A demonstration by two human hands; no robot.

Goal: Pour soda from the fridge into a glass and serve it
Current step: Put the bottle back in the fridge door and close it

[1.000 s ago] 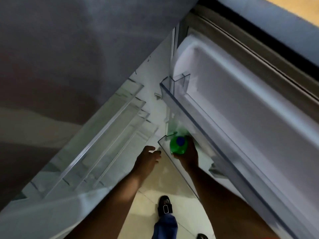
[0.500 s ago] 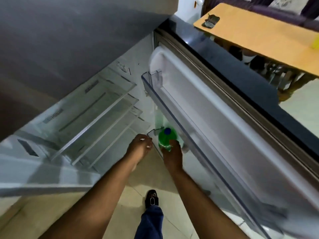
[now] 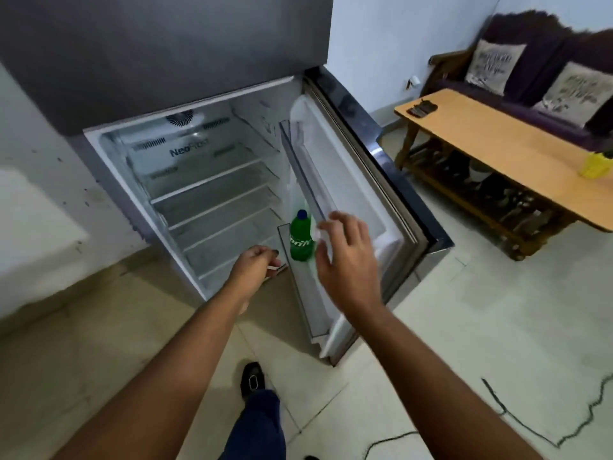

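A green soda bottle (image 3: pixel 301 240) with a blue cap stands upright in the lower clear bin (image 3: pixel 303 293) of the open fridge door (image 3: pixel 361 180). My right hand (image 3: pixel 345 260) hovers just right of the bottle and nearer to me, fingers spread, holding nothing and not touching it. My left hand (image 3: pixel 255 265) is curled around the near left corner of that bin, just left of the bottle. The fridge's inner shelves (image 3: pixel 212 194) look bare. No glass is in view.
A wooden low table (image 3: pixel 491 141) stands to the right with a yellow cup (image 3: pixel 595 166) and a small dark object (image 3: pixel 423 107) on it. Behind it is a dark sofa (image 3: pixel 530 61) with cushions. A black cable (image 3: pixel 530 423) lies on the tiled floor. My shoe (image 3: pixel 252 380) is below.
My right hand has let go of the bottle's top and drawn back open. The bottle stays in the door bin. My head has lifted, so the whole fridge and room show.
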